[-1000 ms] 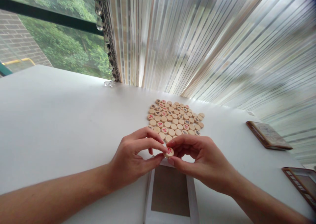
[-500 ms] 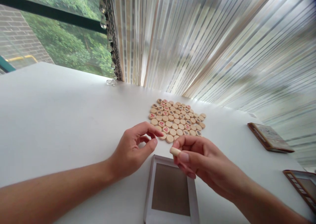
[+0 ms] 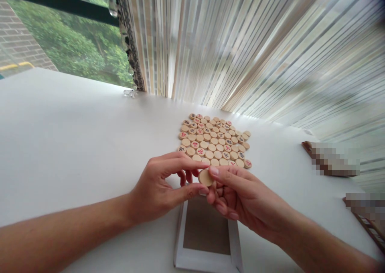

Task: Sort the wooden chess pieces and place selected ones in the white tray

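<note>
A round, pale wooden Chinese chess piece [image 3: 205,178] is held between both hands, its blank face turned towards me. My right hand [image 3: 240,192] pinches its right side with the thumb on top and the other fingers curled below. From the left, my left hand [image 3: 165,182] closes on the same piece, index finger at its upper edge and thumb at its lower edge. Just beyond the hands, many more Chinese chess pieces [image 3: 211,147] lie packed in rows. Some show red or black characters; others are blank side up. Beneath the hands is a shallow white box [image 3: 207,259] with a brown bottom.
The white table [image 3: 75,144] reaches to a window and a striped curtain [image 3: 204,44]. On the right lie a brown-edged, partly blurred box-like object [image 3: 313,156] and another brown-edged object [image 3: 365,225]. Clear beads [image 3: 130,92] rest near the curtain's lower left end.
The right hand has turned the held piece from edge-on to face-on and raised it slightly. My left hand has moved right, bringing its fingers to the piece. The view has shifted a little.
</note>
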The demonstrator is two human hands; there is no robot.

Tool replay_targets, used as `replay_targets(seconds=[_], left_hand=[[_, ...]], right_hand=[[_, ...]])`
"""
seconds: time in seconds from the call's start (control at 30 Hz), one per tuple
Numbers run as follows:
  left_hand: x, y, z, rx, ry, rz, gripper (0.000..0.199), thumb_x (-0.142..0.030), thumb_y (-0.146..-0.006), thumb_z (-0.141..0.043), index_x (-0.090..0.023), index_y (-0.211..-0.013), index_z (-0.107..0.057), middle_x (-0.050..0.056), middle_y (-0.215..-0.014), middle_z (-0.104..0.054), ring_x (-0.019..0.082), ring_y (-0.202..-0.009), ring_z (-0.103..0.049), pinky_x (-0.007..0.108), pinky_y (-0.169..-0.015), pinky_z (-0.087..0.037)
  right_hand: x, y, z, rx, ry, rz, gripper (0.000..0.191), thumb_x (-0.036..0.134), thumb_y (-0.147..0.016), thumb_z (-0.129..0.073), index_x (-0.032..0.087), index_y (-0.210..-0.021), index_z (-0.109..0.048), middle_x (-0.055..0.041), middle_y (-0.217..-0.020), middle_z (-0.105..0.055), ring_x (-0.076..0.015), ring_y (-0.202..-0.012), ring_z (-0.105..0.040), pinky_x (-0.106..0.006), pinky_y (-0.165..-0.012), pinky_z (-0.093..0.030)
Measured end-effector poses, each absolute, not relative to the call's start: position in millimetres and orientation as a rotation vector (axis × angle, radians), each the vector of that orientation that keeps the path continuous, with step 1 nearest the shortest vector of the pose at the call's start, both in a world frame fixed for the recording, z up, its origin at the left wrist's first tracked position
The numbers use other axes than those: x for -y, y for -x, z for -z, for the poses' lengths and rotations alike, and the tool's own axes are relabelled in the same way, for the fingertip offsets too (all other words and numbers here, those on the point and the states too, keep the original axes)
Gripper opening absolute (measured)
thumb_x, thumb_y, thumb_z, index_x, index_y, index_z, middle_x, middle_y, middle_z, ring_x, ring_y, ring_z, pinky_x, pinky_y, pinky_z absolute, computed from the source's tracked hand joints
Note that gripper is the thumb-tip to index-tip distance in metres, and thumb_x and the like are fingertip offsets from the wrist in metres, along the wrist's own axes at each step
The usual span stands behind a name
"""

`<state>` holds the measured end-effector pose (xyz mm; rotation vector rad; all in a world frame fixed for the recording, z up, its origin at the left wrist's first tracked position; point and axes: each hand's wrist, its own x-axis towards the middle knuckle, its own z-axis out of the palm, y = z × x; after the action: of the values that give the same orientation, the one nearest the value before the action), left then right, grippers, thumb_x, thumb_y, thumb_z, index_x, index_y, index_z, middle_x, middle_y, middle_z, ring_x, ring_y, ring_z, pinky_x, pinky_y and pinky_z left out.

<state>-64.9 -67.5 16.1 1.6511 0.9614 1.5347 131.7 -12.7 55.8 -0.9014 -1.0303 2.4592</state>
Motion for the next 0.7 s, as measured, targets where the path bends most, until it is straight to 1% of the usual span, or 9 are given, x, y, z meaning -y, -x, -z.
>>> replay_targets(seconds=[0.17,0.3,0.4,0.53,0.7], left_hand=[[68.1,65.2,-15.3,-0.971,-1.627,-1.544,0.028,-0.016,-0.081,-0.088,-0.015,-0.109,-0.084,0.006,-0.085,-0.074,0.014,-0.072,-0.069,0.024,-0.065,-0.061],[66.9,65.4,-14.1,-0.961,-1.602,-1.572,0.028,-0.016,-0.08,-0.09,-0.017,-0.107,-0.084,0.006,-0.086,-0.074,0.014,-0.071,-0.069,0.024,-0.064,-0.06],[66.2,65.8,-12.2,-0.967,-1.573,-1.562,0.028,-0.016,-0.08,-0.089,-0.018,-0.108,-0.084,0.006,-0.088,-0.072,0.014,-0.072,-0.068,0.024,-0.064,-0.06],[66.4,66.1,-9.8,-0.948,-1.557,-1.54,0.03,-0.014,-0.083,-0.087,-0.021,-0.111,-0.084,0.005,-0.093,-0.071,0.013,-0.073,-0.068,0.024,-0.065,-0.06],[66.1,65.4,-10.2,-0.934,-1.538,-1.527,0.031,-0.013,-0.083,-0.086,-0.024,-0.113,-0.083,0.004,-0.096,-0.07,0.012,-0.076,-0.068,0.024,-0.067,-0.06]], right_hand=[[12.2,-130.9,-54.3,1.02,0.889,-2.467,0.034,0.041,-0.092,-0.079,0.011,-0.078,-0.076,-0.0055,-0.071,-0.073,-0.0057,-0.049,-0.059,-0.011,-0.041,-0.04],[12.2,-131.8,-51.9,1.011,0.838,-2.515,0.034,0.042,-0.093,-0.075,0.009,-0.083,-0.077,-0.0069,-0.075,-0.071,-0.0075,-0.054,-0.059,-0.013,-0.044,-0.042],[10.9,-133.7,-51.8,1.067,0.824,-2.521,0.033,0.041,-0.093,-0.076,0.009,-0.085,-0.075,-0.0054,-0.077,-0.067,-0.0065,-0.056,-0.056,-0.013,-0.046,-0.04],[8.7,-135.4,-52.4,1.113,0.801,-2.546,0.029,0.038,-0.09,-0.08,0.011,-0.086,-0.072,-0.0007,-0.075,-0.06,-0.0056,-0.058,-0.05,-0.014,-0.05,-0.035],[7.4,-133.5,-51.1,0.989,0.835,-2.582,0.033,0.043,-0.085,-0.084,0.013,-0.088,-0.07,-0.0013,-0.077,-0.061,-0.0064,-0.058,-0.05,-0.016,-0.051,-0.034]])
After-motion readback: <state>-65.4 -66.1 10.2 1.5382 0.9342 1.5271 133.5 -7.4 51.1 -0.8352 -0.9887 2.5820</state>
